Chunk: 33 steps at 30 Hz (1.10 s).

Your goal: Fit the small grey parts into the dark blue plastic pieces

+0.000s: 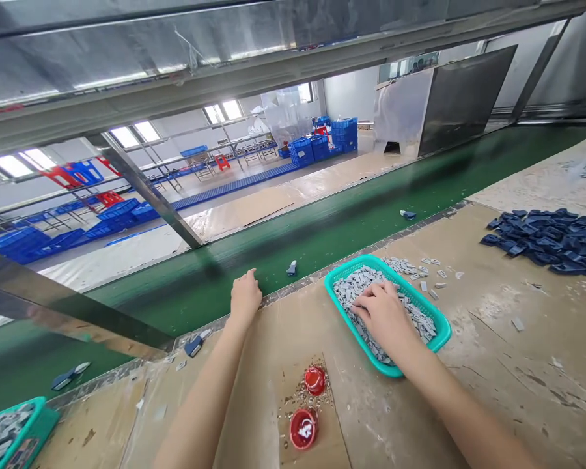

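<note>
My right hand (pixel 383 317) is inside a turquoise plastic basket (pixel 442 332) full of small grey plastic parts (pixel 354 284). Its fingers are bent together, with the tips down among the parts; whatever lies between them is hidden. Over the near edge of the green conveyor belt (pixel 342 234), my left hand (pixel 245 296) reaches forward, one finger stretched out and nothing visible in it. Just right of that hand, a dark blue piece with a pale tip (pixel 292 268) lies on the belt. Two small red cups (pixel 303 428) stand on stained cardboard between my forearms.
A heap of dark blue parts (pixel 551 241) lies at right, with loose grey pieces (pixel 424 270) beside the basket. Another turquoise basket (pixel 41 423) is at lower left. A slanted metal post (pixel 146 189) and an overhead metal beam (pixel 234 39) frame the belt.
</note>
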Tool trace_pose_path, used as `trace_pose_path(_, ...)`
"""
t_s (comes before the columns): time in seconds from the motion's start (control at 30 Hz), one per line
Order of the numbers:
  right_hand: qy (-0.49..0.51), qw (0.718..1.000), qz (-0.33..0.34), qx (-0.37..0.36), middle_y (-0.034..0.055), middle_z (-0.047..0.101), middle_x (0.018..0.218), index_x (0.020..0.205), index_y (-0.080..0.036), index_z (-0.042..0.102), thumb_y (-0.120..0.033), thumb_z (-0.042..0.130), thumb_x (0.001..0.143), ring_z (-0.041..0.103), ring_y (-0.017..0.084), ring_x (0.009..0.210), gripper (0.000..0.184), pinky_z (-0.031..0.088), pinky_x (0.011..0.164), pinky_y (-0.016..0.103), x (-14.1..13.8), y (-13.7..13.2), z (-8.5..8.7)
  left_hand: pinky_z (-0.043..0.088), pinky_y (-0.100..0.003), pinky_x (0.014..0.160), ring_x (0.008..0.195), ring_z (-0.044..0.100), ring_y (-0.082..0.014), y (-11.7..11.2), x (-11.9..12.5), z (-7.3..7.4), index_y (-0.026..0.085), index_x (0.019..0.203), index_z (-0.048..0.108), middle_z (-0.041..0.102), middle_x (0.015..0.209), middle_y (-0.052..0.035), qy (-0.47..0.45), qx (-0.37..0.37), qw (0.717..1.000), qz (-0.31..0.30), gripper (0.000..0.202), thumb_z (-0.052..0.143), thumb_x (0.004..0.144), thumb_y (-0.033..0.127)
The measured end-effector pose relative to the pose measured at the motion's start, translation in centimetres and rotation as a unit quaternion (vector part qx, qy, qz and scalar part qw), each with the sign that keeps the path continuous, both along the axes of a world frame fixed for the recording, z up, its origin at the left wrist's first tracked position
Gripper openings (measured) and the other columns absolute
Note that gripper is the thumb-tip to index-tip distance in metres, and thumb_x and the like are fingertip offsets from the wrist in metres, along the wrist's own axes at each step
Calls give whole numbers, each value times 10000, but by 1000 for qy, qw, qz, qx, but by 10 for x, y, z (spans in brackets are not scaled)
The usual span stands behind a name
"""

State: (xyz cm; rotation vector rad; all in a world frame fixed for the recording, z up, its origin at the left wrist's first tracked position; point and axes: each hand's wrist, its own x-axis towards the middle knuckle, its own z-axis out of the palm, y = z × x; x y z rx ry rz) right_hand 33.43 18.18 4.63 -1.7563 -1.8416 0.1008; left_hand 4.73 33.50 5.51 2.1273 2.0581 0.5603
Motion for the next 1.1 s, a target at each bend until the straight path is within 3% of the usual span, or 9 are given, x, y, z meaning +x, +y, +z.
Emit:
trace_pose_path(0.17, 82, 996, 17, 6, 62, 636, 790, 779, -202, 621, -244, 510, 900, 541, 254, 840, 170, 413, 690, 340, 0, -2, 5, 429, -463, 901, 1027, 561, -229, 13, 39, -5, 146, 1130, 556, 600, 1090, -92, -20, -5, 999, -39, 383, 512, 874, 427)
trace_pose_path(0.27, 121, 992, 14, -12, 36, 645, 779, 781, -218, 608, -289, 519, 898, 568, 230, 760, 163, 396, 645, 320, 2, -6, 7, 439, -462, 890, 1010, 566, -226, 18, 55, -6, 143, 1086, 577, 601, 1083, -87, -49, -30, 997, -42, 338, 559, 854, 388)
trace_pose_path(0.4, 132, 991, -3, -5, 35, 650, 787, 790, -216, 600, -333, 518, 899, 576, 228, 753, 180, 390, 647, 317, 7, -11, 8, 425, -476, 915, 1057, 545, -233, 4, 61, -2, 148, 1093, 575, 577, 1145, -92, -123, -50, 991, -32, 288, 558, 863, 321)
trace_pose_path(0.5, 138, 990, -12, 31, 44, 652, 790, 774, -211, 578, -363, 486, 914, 577, 236, 785, 227, 393, 669, 322, 10, -16, 10, 439, -457, 909, 1020, 573, -221, -32, 56, 9, 145, 1122, 569, 601, 1119, -97, -210, -69, 974, -41, 302, 549, 868, 308)
trace_pose_path(0.7, 271, 962, -27, -6, 24, 675, 749, 785, -223, 621, -437, 542, 868, 616, 206, 671, 243, 450, 581, 294, 14, -27, 13, 452, -335, 935, 1091, 576, -227, -143, 27, 38, 160, 1183, 572, 614, 1195, -123, -399, -131, 906, -57, 406, 523, 860, 401)
trace_pose_path(0.8, 387, 922, -14, -17, 45, 694, 803, 818, -207, 658, -435, 638, 796, 648, 219, 738, 230, 521, 659, 309, 11, -32, 16, 422, -348, 984, 1129, 556, -239, -192, 8, 45, 187, 1180, 572, 590, 1242, -115, -488, -118, 865, -16, 433, 579, 822, 431)
trace_pose_path(0.9, 494, 867, 32, -50, 68, 701, 798, 805, -179, 675, -409, 714, 728, 658, 224, 740, 246, 548, 678, 314, 4, -38, 23, 390, -328, 1018, 1162, 533, -232, -230, -4, 44, 192, 1146, 589, 596, 1237, -104, -582, -96, 805, 63, 437, 670, 764, 387)
trace_pose_path(1.1, 575, 789, 128, -177, 65, 691, 697, 801, -153, 664, -390, 739, 710, 624, 166, 623, 265, 519, 577, 252, -30, -58, 28, 473, -219, 879, 1012, 619, -178, -281, 6, 32, 185, 983, 617, 690, 1041, -68, -646, -37, 742, 175, 429, 802, 617, 310)
